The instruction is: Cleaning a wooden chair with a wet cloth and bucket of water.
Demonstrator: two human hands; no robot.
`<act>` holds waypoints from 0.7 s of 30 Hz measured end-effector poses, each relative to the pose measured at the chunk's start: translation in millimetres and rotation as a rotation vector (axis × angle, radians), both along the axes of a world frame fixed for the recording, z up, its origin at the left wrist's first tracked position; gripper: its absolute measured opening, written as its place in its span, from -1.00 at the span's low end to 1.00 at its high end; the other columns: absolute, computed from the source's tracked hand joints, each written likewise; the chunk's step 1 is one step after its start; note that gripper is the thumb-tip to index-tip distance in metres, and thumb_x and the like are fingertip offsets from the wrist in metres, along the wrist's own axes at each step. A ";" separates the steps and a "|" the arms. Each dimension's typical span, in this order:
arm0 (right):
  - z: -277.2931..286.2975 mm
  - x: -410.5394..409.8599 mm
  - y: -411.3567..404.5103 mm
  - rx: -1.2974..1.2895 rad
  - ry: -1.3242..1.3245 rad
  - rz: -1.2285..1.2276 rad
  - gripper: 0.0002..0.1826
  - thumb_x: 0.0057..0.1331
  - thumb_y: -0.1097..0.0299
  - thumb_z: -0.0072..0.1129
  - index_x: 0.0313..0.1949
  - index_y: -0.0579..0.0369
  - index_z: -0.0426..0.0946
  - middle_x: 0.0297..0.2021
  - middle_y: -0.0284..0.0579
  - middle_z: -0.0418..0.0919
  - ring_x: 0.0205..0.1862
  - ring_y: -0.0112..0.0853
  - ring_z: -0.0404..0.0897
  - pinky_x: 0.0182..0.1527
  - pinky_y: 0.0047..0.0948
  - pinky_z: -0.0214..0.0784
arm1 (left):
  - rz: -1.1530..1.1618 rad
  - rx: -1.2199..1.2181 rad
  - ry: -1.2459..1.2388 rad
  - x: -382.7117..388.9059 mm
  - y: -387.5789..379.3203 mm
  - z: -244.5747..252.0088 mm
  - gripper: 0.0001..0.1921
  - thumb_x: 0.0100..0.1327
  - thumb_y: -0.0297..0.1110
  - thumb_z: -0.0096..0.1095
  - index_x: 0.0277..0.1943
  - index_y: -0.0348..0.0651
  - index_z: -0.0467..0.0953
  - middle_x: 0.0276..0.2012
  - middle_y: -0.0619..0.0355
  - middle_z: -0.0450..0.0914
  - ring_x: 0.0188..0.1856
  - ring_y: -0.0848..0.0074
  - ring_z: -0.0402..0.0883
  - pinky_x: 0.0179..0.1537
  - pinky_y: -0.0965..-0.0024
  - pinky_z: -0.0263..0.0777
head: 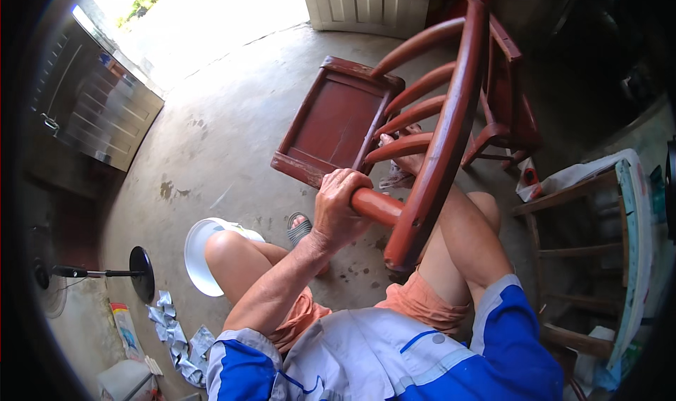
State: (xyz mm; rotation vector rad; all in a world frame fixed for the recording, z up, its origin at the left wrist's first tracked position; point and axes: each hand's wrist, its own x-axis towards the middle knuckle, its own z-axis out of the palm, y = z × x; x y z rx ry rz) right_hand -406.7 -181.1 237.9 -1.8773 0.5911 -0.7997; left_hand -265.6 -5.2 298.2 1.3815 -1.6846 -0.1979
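Observation:
A reddish-brown wooden chair [449, 131] is tilted before me, its curved back slats crossing to my right and its panelled seat [338, 118] farther off. My left hand [343, 203] grips the chair's side post, between the seat corner and the top rail. Behind the slats, my right hand [404, 142] is partly hidden near the seat's edge. A crumpled wet-looking cloth [396, 176] hangs just below it; whether its fingers hold the cloth cannot be told.
Another red wooden chair [512, 110] stands behind at the right. A wooden rack [581, 250] is at my right. By my left knee is a white bucket [198, 258]; a fan base [141, 274] and foil packets [177, 343] lie farther left. Door panels [119, 131] flank the bright doorway.

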 end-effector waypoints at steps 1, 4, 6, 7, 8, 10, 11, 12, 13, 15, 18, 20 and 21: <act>-2.0 3.8 0.6 0.004 0.000 0.001 -0.77 0.45 0.36 0.06 -0.27 0.17 0.68 -0.28 -0.20 0.61 -0.09 -0.43 0.64 -0.05 -0.46 0.51 | 0.001 0.004 0.000 -3.0 -0.5 -1.3 -0.58 -0.23 -0.43 0.51 -0.24 -0.13 0.49 -0.30 0.08 0.56 -0.16 0.14 0.57 -0.08 0.18 0.38; -8.9 22.9 -7.8 -0.134 0.185 -0.219 -0.70 0.31 0.09 0.17 -0.07 -0.04 0.52 -0.04 -0.04 0.56 0.01 -0.10 0.58 0.07 -0.07 0.42 | 0.069 -0.024 -0.030 -11.2 -7.4 -0.2 -0.56 -0.20 -0.36 0.56 -0.22 -0.13 0.48 -0.31 0.06 0.53 -0.18 0.11 0.55 -0.11 0.16 0.38; -19.6 22.0 -22.8 -0.144 0.297 -0.262 -0.70 0.32 0.08 0.18 -0.08 -0.05 0.50 -0.05 -0.08 0.55 0.00 -0.13 0.58 0.08 -0.09 0.41 | 0.100 0.004 -0.052 -14.5 -16.3 8.6 -0.57 -0.10 -0.33 0.55 -0.17 -0.16 0.47 -0.26 0.02 0.55 -0.14 0.08 0.55 -0.06 0.14 0.39; -24.3 22.8 -28.0 -0.156 0.408 -0.313 -0.70 0.32 0.07 0.19 -0.09 -0.05 0.48 -0.07 -0.11 0.54 -0.01 -0.16 0.58 0.08 -0.11 0.40 | 0.119 0.019 -0.069 -14.1 -22.9 11.1 -0.58 -0.05 -0.34 0.55 -0.15 -0.19 0.47 -0.25 0.00 0.57 -0.13 0.06 0.56 -0.04 0.12 0.41; -29.1 25.6 -29.9 -0.167 0.519 -0.358 -0.70 0.33 0.06 0.20 -0.09 -0.06 0.46 -0.08 -0.14 0.53 -0.01 -0.19 0.57 0.09 -0.14 0.39 | 0.124 0.007 -0.068 -12.3 -30.3 11.4 -0.59 0.00 -0.29 0.52 -0.14 -0.20 0.47 -0.24 -0.01 0.57 -0.12 0.05 0.56 -0.04 0.11 0.40; -39.6 27.2 -30.2 -0.194 0.747 -0.451 -0.69 0.34 0.04 0.22 -0.11 -0.07 0.43 -0.11 -0.21 0.51 -0.03 -0.25 0.57 0.10 -0.18 0.38 | 0.129 -0.016 -0.073 -11.1 -48.5 9.5 -0.64 0.13 -0.21 0.44 -0.13 -0.21 0.47 -0.22 -0.03 0.56 -0.11 0.03 0.55 -0.04 0.07 0.39; -25.1 31.5 -13.4 0.004 0.571 -0.362 -0.54 0.21 -0.05 0.32 -0.04 -0.09 0.46 -0.07 -0.16 0.56 0.04 -0.25 0.58 0.13 -0.17 0.39 | 0.167 -0.002 -0.073 -5.4 -51.0 8.1 -0.62 0.14 -0.23 0.43 -0.09 -0.22 0.45 -0.22 -0.06 0.55 -0.11 0.00 0.53 -0.04 0.06 0.37; -31.5 16.2 -17.4 -0.109 0.556 -0.310 -0.50 0.17 -0.05 0.33 0.00 -0.08 0.48 -0.03 -0.12 0.57 0.08 -0.21 0.56 0.15 -0.16 0.38 | 0.182 0.013 -0.079 -11.8 -60.8 7.6 -0.60 0.14 -0.22 0.42 -0.07 -0.22 0.43 -0.22 -0.08 0.54 -0.11 0.00 0.53 -0.03 0.05 0.37; -25.7 16.3 -12.8 -0.221 0.530 -0.238 -0.46 0.14 -0.04 0.34 0.04 -0.07 0.49 0.01 -0.08 0.59 0.12 -0.18 0.55 0.17 -0.15 0.37 | 0.216 0.032 -0.094 -10.7 -67.1 6.0 -0.57 0.14 -0.22 0.42 -0.04 -0.22 0.41 -0.21 -0.10 0.53 -0.10 -0.01 0.52 -0.03 0.05 0.36; -12.5 14.9 -8.2 -0.165 0.572 -0.252 -0.51 0.16 0.12 0.28 0.05 0.03 0.51 -0.06 0.22 0.61 0.04 0.12 0.56 0.12 0.00 0.41 | 0.266 0.037 -0.096 -8.3 -83.1 0.7 -0.55 0.12 -0.21 0.42 -0.02 -0.22 0.39 -0.21 -0.12 0.53 -0.09 0.00 0.52 -0.02 0.05 0.36; -16.9 10.0 -4.7 -0.249 0.586 -0.334 -0.50 0.18 0.12 0.28 0.03 0.14 0.51 -0.14 0.34 0.61 -0.05 0.19 0.59 0.07 0.02 0.44 | 0.294 0.099 -0.097 14.6 -111.3 1.0 -0.51 0.10 -0.21 0.42 0.01 -0.22 0.37 -0.17 -0.15 0.54 -0.06 -0.01 0.54 -0.01 0.03 0.39; -14.5 9.3 5.8 -0.279 0.585 -0.334 -0.44 0.15 0.08 0.34 0.01 0.24 0.53 -0.15 0.30 0.62 -0.05 0.16 0.60 0.03 -0.04 0.46 | 0.249 0.192 -0.080 36.8 -117.2 1.0 -0.51 0.10 -0.22 0.42 0.02 -0.22 0.37 -0.15 -0.16 0.54 -0.04 -0.01 0.55 0.00 0.04 0.41; -13.4 6.5 9.9 -0.269 0.591 -0.333 -0.44 0.15 0.08 0.34 0.01 0.24 0.53 -0.15 0.30 0.62 -0.05 0.16 0.60 0.03 -0.04 0.46 | 0.194 0.221 -0.073 44.5 -117.5 1.8 -0.50 0.10 -0.22 0.42 0.03 -0.22 0.38 -0.15 -0.16 0.55 -0.03 -0.01 0.56 0.01 0.05 0.43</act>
